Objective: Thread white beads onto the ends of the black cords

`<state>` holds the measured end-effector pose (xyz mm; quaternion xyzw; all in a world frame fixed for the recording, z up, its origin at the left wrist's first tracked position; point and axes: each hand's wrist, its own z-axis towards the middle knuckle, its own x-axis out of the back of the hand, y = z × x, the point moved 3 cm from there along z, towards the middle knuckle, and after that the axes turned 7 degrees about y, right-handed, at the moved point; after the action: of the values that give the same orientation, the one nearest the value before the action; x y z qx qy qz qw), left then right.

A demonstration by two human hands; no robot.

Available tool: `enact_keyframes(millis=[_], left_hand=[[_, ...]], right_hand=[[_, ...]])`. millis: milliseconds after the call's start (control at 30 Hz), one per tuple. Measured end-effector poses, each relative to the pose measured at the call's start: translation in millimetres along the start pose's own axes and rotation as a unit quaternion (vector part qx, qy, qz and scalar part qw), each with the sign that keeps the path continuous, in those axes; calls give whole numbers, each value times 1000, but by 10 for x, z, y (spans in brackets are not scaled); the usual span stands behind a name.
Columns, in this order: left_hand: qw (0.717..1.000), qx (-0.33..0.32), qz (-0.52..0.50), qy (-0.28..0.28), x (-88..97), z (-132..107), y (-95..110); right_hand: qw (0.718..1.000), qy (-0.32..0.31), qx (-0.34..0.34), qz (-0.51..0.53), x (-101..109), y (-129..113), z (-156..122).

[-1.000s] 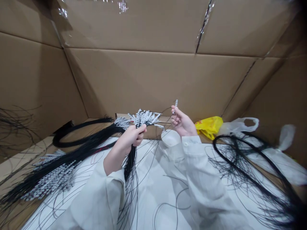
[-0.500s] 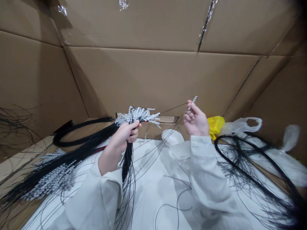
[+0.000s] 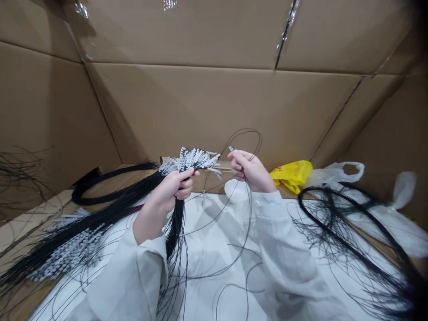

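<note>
My left hand [image 3: 179, 185] is closed around a bundle of thin black cords. White beaded ends [image 3: 197, 159] fan out above its thumb, and the black cords [image 3: 176, 227] hang down below the fist. To the right, my right hand [image 3: 249, 168] is closed in a pinch on a small white beaded piece [image 3: 231, 148], most of it hidden by the fingers. A thin dark cord [image 3: 250, 209] loops above that hand and trails down past the wrist. The two hands are apart, at about the same height.
Cardboard walls [image 3: 187, 102] rise behind the white work surface [image 3: 207, 258]. Black cord bundles with white beaded ends [image 3: 70, 252] lie at left. A white bowl [image 3: 236, 191], a yellow bag [image 3: 294, 174], a clear plastic bag [image 3: 337, 171] and a coiled black bundle [image 3: 361, 245] sit at right.
My right hand has moved left towards the bundle and turned, so its back now shows. The cord from it has gone slack and loops. My left hand stays nearly in place.
</note>
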<state>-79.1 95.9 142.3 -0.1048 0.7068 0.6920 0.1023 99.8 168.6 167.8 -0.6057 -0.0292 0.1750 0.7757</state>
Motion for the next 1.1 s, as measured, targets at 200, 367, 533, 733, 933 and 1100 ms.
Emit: enact_keyframes(millis=[200, 367, 533, 733, 933, 1100], left_hand=[[999, 12, 7, -38, -45, -19, -15], [999, 12, 3, -50, -67, -36, -19], [1000, 7, 2, -28, -25, -16, -17], [1000, 7, -5, -4, 34, -2, 14], [999, 15, -38, 17, 53, -3, 49], [993, -6, -100, 69, 140, 36, 34]], right_hand=[[991, 78, 90, -68, -45, 18, -4], [980, 107, 143, -85, -34, -9, -12], [975, 136, 157, -77, -20, -68, -40], [966, 181, 184, -6, 156, -128, -25], [978, 154, 143, 15, 168, -86, 22], [965, 208, 145, 70, 266, -138, 13]])
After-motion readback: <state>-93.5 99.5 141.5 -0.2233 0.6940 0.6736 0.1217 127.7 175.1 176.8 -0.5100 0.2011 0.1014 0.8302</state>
